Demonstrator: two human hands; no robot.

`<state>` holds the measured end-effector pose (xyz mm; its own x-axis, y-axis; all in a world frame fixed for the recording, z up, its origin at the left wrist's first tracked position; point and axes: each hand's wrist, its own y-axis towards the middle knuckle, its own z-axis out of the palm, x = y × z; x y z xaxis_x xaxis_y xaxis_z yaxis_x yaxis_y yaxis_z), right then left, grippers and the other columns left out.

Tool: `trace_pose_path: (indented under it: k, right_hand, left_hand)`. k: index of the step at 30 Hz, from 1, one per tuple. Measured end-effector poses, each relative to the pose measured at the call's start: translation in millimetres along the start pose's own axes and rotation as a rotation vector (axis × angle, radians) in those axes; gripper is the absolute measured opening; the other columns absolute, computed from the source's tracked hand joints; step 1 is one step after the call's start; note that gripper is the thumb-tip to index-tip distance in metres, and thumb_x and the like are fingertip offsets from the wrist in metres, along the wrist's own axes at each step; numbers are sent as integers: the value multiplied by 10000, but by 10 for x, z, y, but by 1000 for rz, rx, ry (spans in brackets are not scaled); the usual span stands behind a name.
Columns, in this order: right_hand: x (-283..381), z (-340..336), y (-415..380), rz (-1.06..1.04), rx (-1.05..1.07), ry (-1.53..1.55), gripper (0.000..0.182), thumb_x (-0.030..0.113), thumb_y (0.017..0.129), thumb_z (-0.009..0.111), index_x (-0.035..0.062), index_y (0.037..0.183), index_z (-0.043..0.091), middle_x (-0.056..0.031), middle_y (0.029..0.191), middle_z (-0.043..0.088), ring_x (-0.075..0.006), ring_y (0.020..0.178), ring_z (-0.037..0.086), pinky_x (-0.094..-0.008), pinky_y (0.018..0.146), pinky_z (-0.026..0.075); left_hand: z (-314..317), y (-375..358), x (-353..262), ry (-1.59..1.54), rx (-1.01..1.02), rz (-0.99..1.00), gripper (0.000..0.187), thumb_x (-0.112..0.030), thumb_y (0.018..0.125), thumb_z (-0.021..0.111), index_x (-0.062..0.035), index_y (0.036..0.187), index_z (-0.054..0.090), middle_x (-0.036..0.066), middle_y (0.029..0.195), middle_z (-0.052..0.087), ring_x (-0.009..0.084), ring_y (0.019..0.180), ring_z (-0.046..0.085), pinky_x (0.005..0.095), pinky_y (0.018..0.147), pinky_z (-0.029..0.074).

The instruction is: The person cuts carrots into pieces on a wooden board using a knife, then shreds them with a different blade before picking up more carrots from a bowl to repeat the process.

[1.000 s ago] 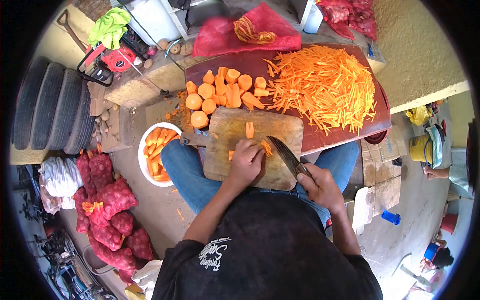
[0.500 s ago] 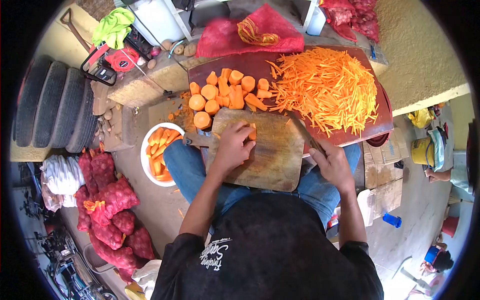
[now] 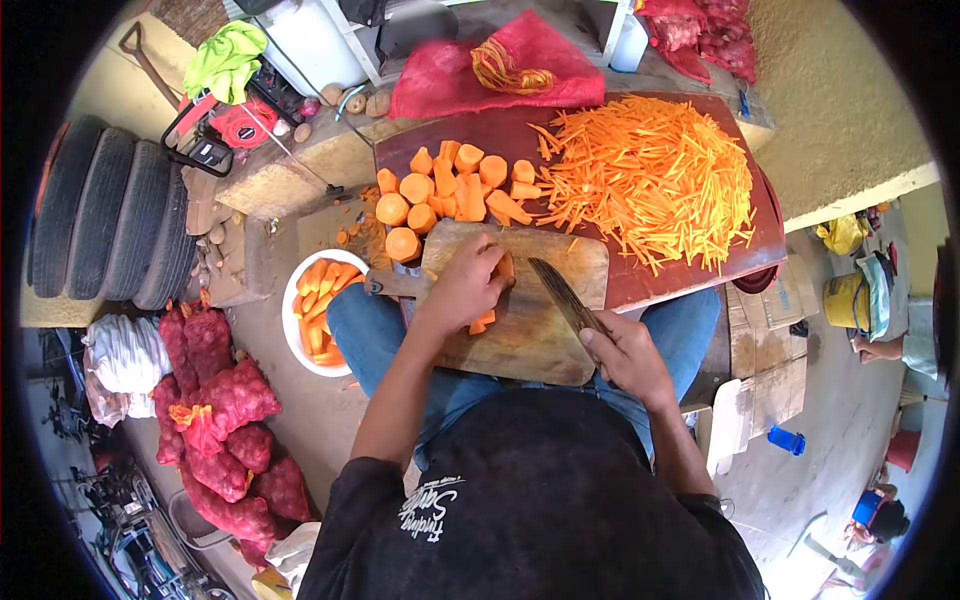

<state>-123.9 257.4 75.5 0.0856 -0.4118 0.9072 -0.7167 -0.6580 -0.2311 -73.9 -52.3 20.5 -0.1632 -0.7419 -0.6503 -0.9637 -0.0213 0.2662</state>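
My left hand [image 3: 465, 285] rests on the wooden cutting board [image 3: 535, 335] on my lap, fingers closed over a carrot piece [image 3: 505, 266]; more orange slices [image 3: 482, 322] show under the palm. My right hand [image 3: 620, 355] grips a knife [image 3: 556, 290] by its handle, the blade angled up and left over the board, just right of my left hand. Beyond the board, on a dark red tray [image 3: 650, 285], lie carrot chunks [image 3: 440, 192] on the left and a big heap of carrot strips [image 3: 655, 175] on the right.
A white bowl of peeled carrots [image 3: 312, 310] sits on the ground left of my knee. Red mesh sacks [image 3: 225, 410] lie lower left, tyres [image 3: 110, 220] stand at far left. A red mesh bag [image 3: 480, 65] lies beyond the tray. Another person [image 3: 895, 345] sits at right.
My right hand has brought the knife back from the strip heap at the tray's edge to the board. My left hand stayed at the board's top, holding the carrot piece.
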Motion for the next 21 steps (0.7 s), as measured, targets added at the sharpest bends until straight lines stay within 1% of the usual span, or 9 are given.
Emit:
trace_pose_path:
  k: [1, 4, 7, 10, 13, 16, 19, 21]
  right_hand:
    - [1, 12, 14, -25, 6, 15, 253, 197, 1131, 677, -45, 1193, 717, 29, 695, 569, -44, 548, 500, -286, 509, 422]
    - [148, 8, 23, 35, -4, -42, 251, 170, 1059, 727, -69, 1126, 690, -238, 804, 640, -285, 718, 627, -444, 722, 538]
    - [189, 65, 67, -51, -31, -97, 261, 180, 1059, 726, -71, 1120, 689, -259, 829, 670, -353, 739, 679, -468, 736, 546]
    - [205, 111, 138, -123, -12, -67, 263, 201, 1064, 719, -55, 1116, 689, -281, 864, 690, -438, 786, 704, -486, 749, 552]
    - [259, 54, 223, -55, 111, -162, 254, 222, 1072, 709, -28, 1114, 692, -281, 878, 693, -471, 803, 692, -492, 755, 554]
    - [311, 6, 238, -45, 127, -196, 247, 238, 1073, 708, -5, 1118, 692, -283, 885, 696, -507, 842, 689, -510, 756, 553]
    - [382, 27, 167, -99, 73, -202, 238, 239, 1072, 709, 10, 1137, 690, -290, 906, 705, -508, 886, 712, -535, 764, 552]
    - [349, 38, 157, -108, 109, -252, 234, 240, 1068, 716, 31, 1170, 688, -287, 923, 717, -511, 904, 722, -550, 761, 558]
  left_hand:
    - [-2, 1, 22, -5, 23, -7, 219, -33, 895, 792, 28, 1086, 704, 210, 1149, 629, 444, 1036, 654, 512, 909, 555]
    - [101, -91, -91, -17, 50, -131, 215, -43, 903, 800, 16, 1091, 715, 213, 1125, 622, 450, 1029, 652, 520, 900, 552]
    - [151, -151, -170, -34, 54, -174, 199, -28, 898, 795, 12, 1077, 718, 212, 1090, 626, 452, 1027, 655, 518, 879, 551]
    - [121, -189, -231, -76, -5, -135, 178, -12, 898, 785, 11, 1063, 722, 209, 1051, 634, 449, 1004, 665, 515, 857, 557]
    - [159, -239, -174, -97, 35, -91, 182, 1, 894, 777, 17, 1068, 725, 207, 1030, 635, 455, 992, 670, 520, 840, 561]
    - [191, -290, -248, -94, -39, -55, 145, 18, 868, 741, 23, 1011, 715, 222, 1017, 630, 454, 950, 663, 536, 839, 555]
    - [287, -322, -197, -88, -98, -32, 175, 23, 845, 741, 35, 1019, 722, 215, 1029, 626, 443, 957, 650, 523, 852, 549]
    - [290, -344, -197, 4, -97, -5, 233, 21, 831, 751, 31, 1063, 737, 201, 1054, 631, 437, 978, 638, 512, 857, 552]
